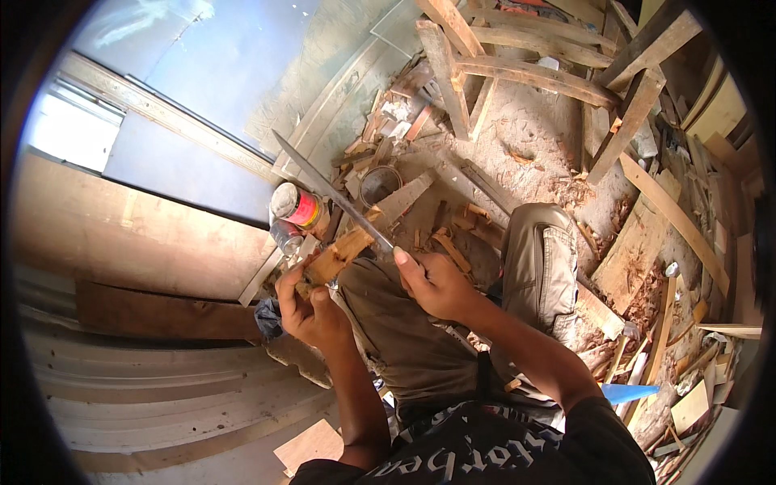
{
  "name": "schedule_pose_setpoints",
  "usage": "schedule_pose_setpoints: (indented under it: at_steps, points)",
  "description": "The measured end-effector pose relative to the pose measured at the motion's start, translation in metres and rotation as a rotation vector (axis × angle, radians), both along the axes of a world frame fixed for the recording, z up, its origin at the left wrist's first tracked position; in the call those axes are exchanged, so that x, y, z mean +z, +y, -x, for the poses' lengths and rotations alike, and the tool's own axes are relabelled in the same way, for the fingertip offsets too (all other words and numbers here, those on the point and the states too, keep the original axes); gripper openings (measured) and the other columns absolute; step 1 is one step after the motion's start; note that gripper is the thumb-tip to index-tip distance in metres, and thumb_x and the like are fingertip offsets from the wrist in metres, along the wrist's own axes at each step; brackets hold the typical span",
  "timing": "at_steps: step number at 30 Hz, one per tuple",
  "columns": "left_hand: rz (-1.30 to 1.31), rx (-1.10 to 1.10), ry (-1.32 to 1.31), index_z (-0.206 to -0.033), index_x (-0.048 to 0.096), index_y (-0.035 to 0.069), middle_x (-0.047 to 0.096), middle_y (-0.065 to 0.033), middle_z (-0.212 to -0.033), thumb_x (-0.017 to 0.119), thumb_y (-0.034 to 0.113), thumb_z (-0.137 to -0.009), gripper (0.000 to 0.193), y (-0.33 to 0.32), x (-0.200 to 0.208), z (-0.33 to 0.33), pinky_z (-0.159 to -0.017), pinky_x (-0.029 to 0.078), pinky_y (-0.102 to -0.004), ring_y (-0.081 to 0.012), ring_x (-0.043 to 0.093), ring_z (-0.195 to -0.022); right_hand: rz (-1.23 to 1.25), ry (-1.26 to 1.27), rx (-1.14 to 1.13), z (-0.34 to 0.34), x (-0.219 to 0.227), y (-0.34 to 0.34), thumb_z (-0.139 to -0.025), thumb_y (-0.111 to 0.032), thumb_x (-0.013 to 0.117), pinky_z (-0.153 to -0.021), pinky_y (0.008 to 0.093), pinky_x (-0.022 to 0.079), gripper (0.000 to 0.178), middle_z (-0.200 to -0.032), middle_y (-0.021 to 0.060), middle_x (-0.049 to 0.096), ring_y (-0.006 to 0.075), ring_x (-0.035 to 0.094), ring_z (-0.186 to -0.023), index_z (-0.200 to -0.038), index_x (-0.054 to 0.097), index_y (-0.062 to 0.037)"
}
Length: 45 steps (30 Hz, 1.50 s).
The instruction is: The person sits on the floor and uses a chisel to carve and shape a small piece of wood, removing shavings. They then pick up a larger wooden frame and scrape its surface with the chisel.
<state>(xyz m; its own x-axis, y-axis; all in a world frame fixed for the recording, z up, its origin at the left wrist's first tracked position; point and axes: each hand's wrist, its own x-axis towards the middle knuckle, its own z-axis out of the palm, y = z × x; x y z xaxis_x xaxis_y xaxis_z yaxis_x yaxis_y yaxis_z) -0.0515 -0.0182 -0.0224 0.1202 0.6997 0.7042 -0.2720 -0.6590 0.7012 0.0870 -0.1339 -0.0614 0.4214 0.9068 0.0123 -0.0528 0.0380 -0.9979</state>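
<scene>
My right hand (436, 284) is closed at the near end of a long, narrow grey metal blade (331, 192). It slants up and to the left, tapering to a point; its handle is hidden in my fist, and whether it is a knife or a file cannot be told. My left hand (314, 317) grips the lower end of a short, rough yellow-brown wood block (339, 254), tilted above my left thigh. Near the block's upper end the blade crosses over it; whether they touch is unclear.
A can with a pink-red label (297, 207) and a round open tin (380, 186) stand beyond the block. A wooden frame (533, 77) fills the far right. Boards (638, 250) and wood scraps litter the right floor. A wooden panel (137, 226) lines the left.
</scene>
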Motion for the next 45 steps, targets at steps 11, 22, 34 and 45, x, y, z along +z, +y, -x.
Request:
schedule_pose_setpoints:
  at_steps: [11, 22, 34, 45]
  points:
    - [0.090, 0.152, 0.102, -0.114, 0.060, -0.005, 0.061, -0.0103, -0.105, 0.064, 0.024, -0.093, 0.036, 0.013, 0.003, -0.001, -0.084, 0.050, -0.0335, -0.0204, 0.061, -0.094, 0.250, -0.720, -0.036, 0.001, 0.038, 0.003, -0.093, -0.042, 0.063, -0.058, 0.0439, 0.055, 0.046, -0.067, 0.0262, 0.064, 0.0387, 0.068, -0.066, -0.091, 0.066, 0.0039]
    - [-0.043, -0.018, 0.018, -0.114, 0.058, -0.003, 0.059, -0.0128, -0.111, 0.076, 0.042, -0.087, 0.055, 0.007, -0.004, -0.007, -0.096, 0.052, -0.0416, -0.0283, 0.064, -0.106, 0.081, -0.180, -0.228, -0.017, -0.045, 0.006, -0.103, -0.053, 0.042, -0.055, 0.0342, 0.042, 0.062, -0.054, 0.0045, 0.050, 0.0151, 0.052, -0.053, -0.068, 0.057, -0.0036]
    - [0.148, 0.374, 0.015, -0.121, 0.055, -0.004, 0.065, -0.0153, -0.108, 0.069, 0.017, -0.095, 0.037, 0.005, 0.017, -0.007, -0.087, 0.054, -0.0325, -0.0196, 0.065, -0.096, 0.031, -0.169, -0.328, -0.005, -0.052, 0.007, -0.103, -0.039, 0.048, -0.053, 0.0368, 0.042, 0.045, -0.062, 0.0115, 0.055, 0.0222, 0.053, -0.052, -0.082, 0.058, 0.0000]
    - [0.187, 0.400, 0.069, -0.118, 0.061, -0.006, 0.065, -0.0117, -0.103, 0.071, 0.013, -0.093, 0.033, -0.001, 0.023, 0.001, -0.079, 0.056, -0.0311, -0.0183, 0.065, -0.094, -0.484, -0.332, -0.274, 0.038, 0.048, 0.025, -0.096, -0.026, 0.061, -0.055, 0.0407, 0.050, 0.030, -0.056, 0.0165, 0.055, 0.0302, 0.064, -0.057, -0.090, 0.062, 0.0033]
